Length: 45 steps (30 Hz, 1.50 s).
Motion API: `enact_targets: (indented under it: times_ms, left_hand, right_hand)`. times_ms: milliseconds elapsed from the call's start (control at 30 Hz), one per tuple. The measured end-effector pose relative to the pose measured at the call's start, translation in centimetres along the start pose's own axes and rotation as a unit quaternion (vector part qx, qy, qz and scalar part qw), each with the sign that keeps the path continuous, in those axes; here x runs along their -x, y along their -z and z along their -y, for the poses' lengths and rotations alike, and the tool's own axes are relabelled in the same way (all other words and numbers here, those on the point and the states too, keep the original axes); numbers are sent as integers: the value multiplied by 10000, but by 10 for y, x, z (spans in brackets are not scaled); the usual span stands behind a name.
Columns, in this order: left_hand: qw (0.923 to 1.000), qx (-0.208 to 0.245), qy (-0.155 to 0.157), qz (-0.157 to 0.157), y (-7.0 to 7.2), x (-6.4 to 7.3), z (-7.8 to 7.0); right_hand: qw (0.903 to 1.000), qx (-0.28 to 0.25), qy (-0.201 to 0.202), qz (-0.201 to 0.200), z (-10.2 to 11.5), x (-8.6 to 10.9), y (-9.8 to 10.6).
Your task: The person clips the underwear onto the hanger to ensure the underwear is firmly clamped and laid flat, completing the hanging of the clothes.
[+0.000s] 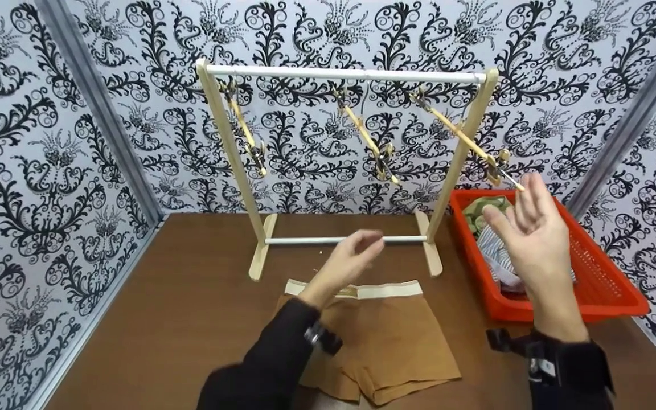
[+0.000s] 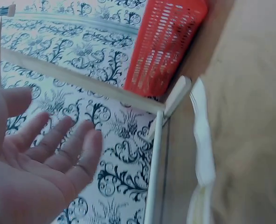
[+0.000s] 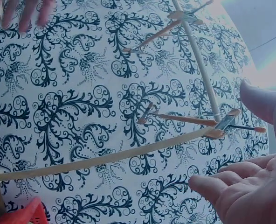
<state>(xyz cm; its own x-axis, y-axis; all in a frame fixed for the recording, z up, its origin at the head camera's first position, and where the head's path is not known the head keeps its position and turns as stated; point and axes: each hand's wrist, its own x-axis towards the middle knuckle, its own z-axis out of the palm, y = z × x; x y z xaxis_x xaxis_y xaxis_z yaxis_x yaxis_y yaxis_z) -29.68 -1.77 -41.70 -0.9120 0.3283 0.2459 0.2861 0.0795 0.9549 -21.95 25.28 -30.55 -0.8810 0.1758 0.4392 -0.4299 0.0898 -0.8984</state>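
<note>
Brown shorts (image 1: 402,336) with a whitish waistband lie flat on the table, partly hidden by my left forearm. Just above the waistband, my left hand (image 1: 346,261) is in the air with loosely bent fingers, holding nothing. On the right, my right hand (image 1: 541,245) is raised beside the near end of a wooden clip hanger (image 1: 456,131). The right wrist view shows its thumb and fingers spread apart, with a gap to that hanger's tip (image 3: 259,129). Two more clip hangers, a middle one (image 1: 364,131) and a left one (image 1: 241,119), hang from the same rack.
A wooden rack (image 1: 458,165) with a white top bar (image 1: 316,72) stands at the back of the table (image 1: 180,319). A red basket (image 1: 604,273) at the right contains green and striped cloth (image 1: 493,250). Patterned walls (image 1: 316,188) close in the back and sides.
</note>
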Motion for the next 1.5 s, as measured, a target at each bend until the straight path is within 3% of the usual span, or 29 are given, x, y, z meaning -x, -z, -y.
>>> enact_targets:
  times_ms: [67, 133, 300, 400, 567, 700, 867, 1067, 1367, 1500]
  left_hand:
    - [9989, 462, 8, -57, -10, -14, -9]
    - [9978, 639, -134, -64, -19, -27, -18]
    - [9981, 308, -540, -7, -37, -53, -42]
    - [9962, 367, -785, 11, -48, -66, -56]
    - [9939, 488, -969, -220, -61, -83, -77]
    - [9936, 566, -895, -394, -69, -91, -91]
    - [9909, 997, -845, -319, -77, -97, -103]
    - [9914, 991, -811, -269, -80, -103, -113]
    - [9874, 1300, -900, -83, -79, -110, -123]
    - [9867, 1366, -876, 13, -81, -112, -125]
  right_hand:
    - [10000, 13, 16, -41, 4, -3, 1]
    - [9999, 73, 47, -54, 7, -6, 1]
    - [9986, 506, 150, -35, 15, -12, 1]
    - [9968, 800, 50, -16, 20, -12, 3]
    - [9975, 694, 123, -5, 25, -15, 3]
    - [9988, 463, 181, -4, 23, -16, 1]
    - [9996, 2, 293, 28, 20, -14, 0]
    - [9983, -356, 416, 190, 17, -8, -5]
    - [9983, 307, 322, 372, 10, -11, -12]
    - [9981, 236, 298, 477, 9, -12, -10]
